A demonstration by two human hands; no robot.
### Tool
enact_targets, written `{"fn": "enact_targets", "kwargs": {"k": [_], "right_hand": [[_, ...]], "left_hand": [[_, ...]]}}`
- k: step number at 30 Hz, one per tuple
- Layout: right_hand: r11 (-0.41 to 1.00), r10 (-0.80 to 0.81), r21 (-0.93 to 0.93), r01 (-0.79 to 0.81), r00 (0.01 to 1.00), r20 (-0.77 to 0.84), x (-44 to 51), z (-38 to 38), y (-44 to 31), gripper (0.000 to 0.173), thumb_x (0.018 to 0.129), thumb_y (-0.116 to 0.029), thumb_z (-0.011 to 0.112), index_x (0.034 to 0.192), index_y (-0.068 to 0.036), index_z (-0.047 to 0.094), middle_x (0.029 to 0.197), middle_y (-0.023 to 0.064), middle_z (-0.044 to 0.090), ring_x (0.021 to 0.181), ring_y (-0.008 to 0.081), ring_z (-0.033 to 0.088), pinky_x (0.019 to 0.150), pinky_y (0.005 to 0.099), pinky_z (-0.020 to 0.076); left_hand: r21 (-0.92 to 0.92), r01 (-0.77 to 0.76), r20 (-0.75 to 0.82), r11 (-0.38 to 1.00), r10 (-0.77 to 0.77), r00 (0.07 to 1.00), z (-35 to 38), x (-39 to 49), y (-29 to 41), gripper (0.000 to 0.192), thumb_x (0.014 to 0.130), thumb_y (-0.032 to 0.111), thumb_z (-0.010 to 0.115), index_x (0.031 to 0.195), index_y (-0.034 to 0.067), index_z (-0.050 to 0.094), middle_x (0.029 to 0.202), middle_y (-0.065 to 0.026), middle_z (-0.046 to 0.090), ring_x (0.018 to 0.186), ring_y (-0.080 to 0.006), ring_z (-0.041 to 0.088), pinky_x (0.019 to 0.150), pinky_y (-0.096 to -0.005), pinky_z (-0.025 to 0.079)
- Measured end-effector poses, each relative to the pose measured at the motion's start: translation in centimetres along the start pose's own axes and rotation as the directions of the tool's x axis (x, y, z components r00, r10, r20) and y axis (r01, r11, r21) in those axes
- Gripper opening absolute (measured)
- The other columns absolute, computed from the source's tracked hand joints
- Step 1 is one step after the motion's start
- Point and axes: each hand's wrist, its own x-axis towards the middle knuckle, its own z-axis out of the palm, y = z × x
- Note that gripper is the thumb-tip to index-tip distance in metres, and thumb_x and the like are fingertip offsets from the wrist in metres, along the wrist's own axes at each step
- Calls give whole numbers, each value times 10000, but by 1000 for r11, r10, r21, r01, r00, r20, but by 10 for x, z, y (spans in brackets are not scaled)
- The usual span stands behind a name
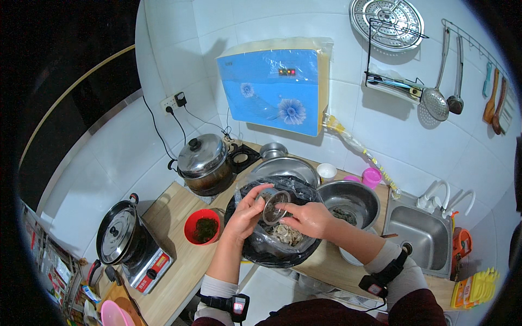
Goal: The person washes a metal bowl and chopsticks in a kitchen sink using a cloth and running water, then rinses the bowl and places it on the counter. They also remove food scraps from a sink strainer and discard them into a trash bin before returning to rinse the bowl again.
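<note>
My left hand (246, 212) holds a small clear cup (277, 207), tilted, over a black plastic bag (281, 258). The fingers of my right hand (308, 219) reach to the cup's mouth and inside it. Pale, chopped-looking pieces (287, 234) lie in a clear bag under my hands, inside the black one. Dark bits cling within the cup. Just right of the bag, a large metal bowl (369, 199) holds some dark grey matter. To the left, a red bowl (189, 228) contains dark green leafy matter.
A lidded pot (206, 175) stands back left, and a lidded wok (118, 238) sits on a portable gas stove (153, 269). A metal sink (424, 232) is at the right. Behind the bag are a metal basin (299, 167), a white bowl (327, 172) and a pink cup (371, 178).
</note>
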Motion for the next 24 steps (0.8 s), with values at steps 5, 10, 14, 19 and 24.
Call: {"fn": "enact_targets", "kwargs": {"k": [5, 10, 14, 19, 24], "right_hand": [[990, -83, 119, 78, 996, 40, 3, 8, 14, 226, 822, -318, 524, 998, -198, 601, 765, 118, 619, 691, 309, 596, 617, 388, 472], [882, -185, 442, 165, 983, 4, 4, 15, 33, 170, 812, -227, 547, 945, -138, 605, 770, 90, 620, 710, 274, 600, 653, 338, 470], [881, -312, 363, 303, 949, -36, -1, 12, 40, 171, 803, -187, 557, 950, -100, 573, 775, 84, 606, 702, 254, 597, 627, 342, 464], [923, -167, 347, 165, 986, -26, -9, 3, 28, 239, 804, -184, 551, 1029, -103, 529, 767, 100, 603, 684, 273, 588, 606, 359, 456], [968, -68, 242, 64, 998, 11, -6, 1, 16, 255, 832, -196, 507, 1076, -121, 503, 757, 110, 611, 695, 289, 593, 611, 346, 459]], "left_hand": [[39, 30, 20, 999, -31, 999, 2, -3, 1, 544, 776, 295, 643, 1220, 83, 412, 1011, -41, 552, 927, -136, 522, 820, -273, 398], [23, 25, 22, 999, -25, 999, 3, -4, 0, 558, 770, 299, 648, 1224, 83, 405, 1018, -44, 551, 926, -135, 524, 816, -268, 400], [-47, -20, 9, 999, 20, 1000, 2, -5, 2, 542, 782, 286, 636, 1225, 82, 402, 1033, -51, 548, 944, -140, 521, 836, -272, 394], [-51, -38, 18, 998, 39, 999, 5, -4, 1, 520, 791, 259, 626, 1226, 81, 402, 1040, -53, 544, 959, -139, 513, 847, -270, 387], [5, -36, 1, 999, 36, 999, 10, -2, -4, 532, 789, 253, 631, 1234, 80, 397, 1020, -51, 549, 931, -127, 518, 839, -259, 386]]}}
